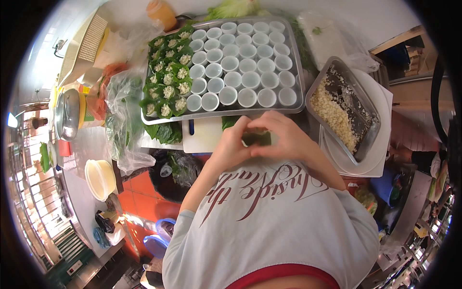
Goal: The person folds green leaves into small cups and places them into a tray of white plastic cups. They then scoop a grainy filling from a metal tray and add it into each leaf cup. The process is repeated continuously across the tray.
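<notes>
My left hand (235,140) and my right hand (283,137) meet close to my chest, just off the near edge of a large metal tray (226,114). Their curled fingers pinch a dark green leaf (256,138) from both sides; part of it is hidden behind the fingers. Rows of small white cups (248,96) fill most of the tray. On its left side stand several green leaf cups (168,91) topped with white chopped filling. Beneath the tray's near edge, loose green leaves (166,132) lie beside a white cutting board (204,137).
At my right, a metal pan (361,154) holding chopped white pieces rests over a white round lid. A clear plastic bag (126,115) with greens hangs over the left table edge. Below it are a black bin (166,185) and a cream tub (100,179). An orange-filled jar (161,14) stands at the back.
</notes>
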`<state>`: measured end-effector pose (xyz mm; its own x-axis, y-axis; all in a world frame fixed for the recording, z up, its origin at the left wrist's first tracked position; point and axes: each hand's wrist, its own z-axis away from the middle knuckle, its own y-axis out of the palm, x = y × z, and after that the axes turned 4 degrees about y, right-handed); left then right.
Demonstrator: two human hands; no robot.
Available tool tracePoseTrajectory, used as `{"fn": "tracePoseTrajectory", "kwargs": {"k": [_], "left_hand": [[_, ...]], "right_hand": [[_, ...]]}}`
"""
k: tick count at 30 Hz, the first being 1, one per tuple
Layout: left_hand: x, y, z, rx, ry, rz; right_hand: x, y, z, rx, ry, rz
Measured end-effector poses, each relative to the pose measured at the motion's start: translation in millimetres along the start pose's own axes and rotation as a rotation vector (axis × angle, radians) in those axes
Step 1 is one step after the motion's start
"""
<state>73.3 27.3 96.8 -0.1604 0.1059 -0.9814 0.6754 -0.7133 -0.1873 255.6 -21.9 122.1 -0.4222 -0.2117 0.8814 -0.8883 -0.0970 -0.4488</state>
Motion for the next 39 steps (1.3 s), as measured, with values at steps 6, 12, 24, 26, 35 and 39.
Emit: {"fn": "tracePoseTrajectory", "kwargs": {"k": [6,12,24,26,35,39], "left_hand": [[9,4,-10,-0.125,-0.075,0.561],[13,4,-11,-0.167,-0.192,0.539],[24,22,-22,-0.561,-0.197,0.952],[27,26,-26,-0.531,-0.153,0.703],[13,32,-32,-0.165,0.13,-0.142],[14,31,-35,-0.145,0.118,-0.209]], "right_hand": [[-43,-1,8,-0.215,0.329,-0.46],[-40,1,14,-0.142,0.397,-0.637],[-38,20,17,-0.334,0.091,0.128],[-42,25,20,-0.208,0.075,0.231],[-41,0,19,-0.157,0.42,-0.067],[-34,-28,29,-0.16,0.308,-0.08]]}}
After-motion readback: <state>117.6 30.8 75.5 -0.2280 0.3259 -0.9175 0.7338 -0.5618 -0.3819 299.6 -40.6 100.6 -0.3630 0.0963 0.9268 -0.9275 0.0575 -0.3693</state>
